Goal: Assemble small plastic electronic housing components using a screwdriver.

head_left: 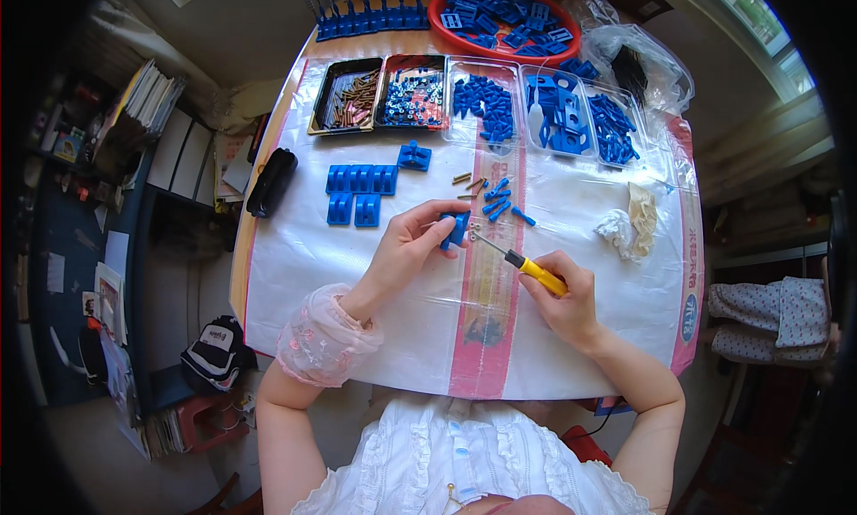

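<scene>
A small blue plastic bracket is pinched between the thumb and fingers of my left hand, over the middle of the table. My right hand grips the yellow and black handle of a screwdriver. Its metal shaft points up and left, the tip close to the bracket and beside a few small nuts on the sheet. Just beyond lie several brass-coloured screws and several blue plastic pegs. Blue assembled brackets stand in rows left of them, with a single bracket set apart.
Along the far side stand a tray of screws, a tray of small metal and blue parts and clear boxes of blue pieces. Behind them is a red basin. A black case lies left; crumpled tissue lies right.
</scene>
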### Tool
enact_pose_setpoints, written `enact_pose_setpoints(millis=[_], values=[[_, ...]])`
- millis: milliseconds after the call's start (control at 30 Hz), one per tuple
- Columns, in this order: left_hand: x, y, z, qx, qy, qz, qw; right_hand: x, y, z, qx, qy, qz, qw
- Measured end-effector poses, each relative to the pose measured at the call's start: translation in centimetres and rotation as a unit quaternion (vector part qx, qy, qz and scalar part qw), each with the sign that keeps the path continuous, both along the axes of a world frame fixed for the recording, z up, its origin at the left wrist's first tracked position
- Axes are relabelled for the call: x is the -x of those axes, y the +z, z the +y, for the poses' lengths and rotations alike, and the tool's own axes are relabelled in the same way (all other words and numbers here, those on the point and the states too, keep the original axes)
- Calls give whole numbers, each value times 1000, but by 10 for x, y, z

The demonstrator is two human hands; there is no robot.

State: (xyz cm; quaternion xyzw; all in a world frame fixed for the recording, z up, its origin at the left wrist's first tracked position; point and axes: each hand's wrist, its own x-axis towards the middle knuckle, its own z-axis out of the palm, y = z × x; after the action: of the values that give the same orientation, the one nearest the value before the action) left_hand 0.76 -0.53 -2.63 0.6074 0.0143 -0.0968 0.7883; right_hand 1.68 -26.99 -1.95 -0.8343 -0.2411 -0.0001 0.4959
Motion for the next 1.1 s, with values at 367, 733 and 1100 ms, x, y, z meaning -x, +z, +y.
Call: enact_pose_setpoints(millis=[367, 733, 1100], values=[[13, 11, -17, -9, -79, 19, 997, -1, -20, -4, -88, 45, -80, 992], [25, 12, -38, 23, -105, 36, 994, 8, -1, 3, 63, 119, -270, 953], [25, 11, -39, 61, -148, 42, 986, 9, -6, -2, 115, 90, -332, 932]])
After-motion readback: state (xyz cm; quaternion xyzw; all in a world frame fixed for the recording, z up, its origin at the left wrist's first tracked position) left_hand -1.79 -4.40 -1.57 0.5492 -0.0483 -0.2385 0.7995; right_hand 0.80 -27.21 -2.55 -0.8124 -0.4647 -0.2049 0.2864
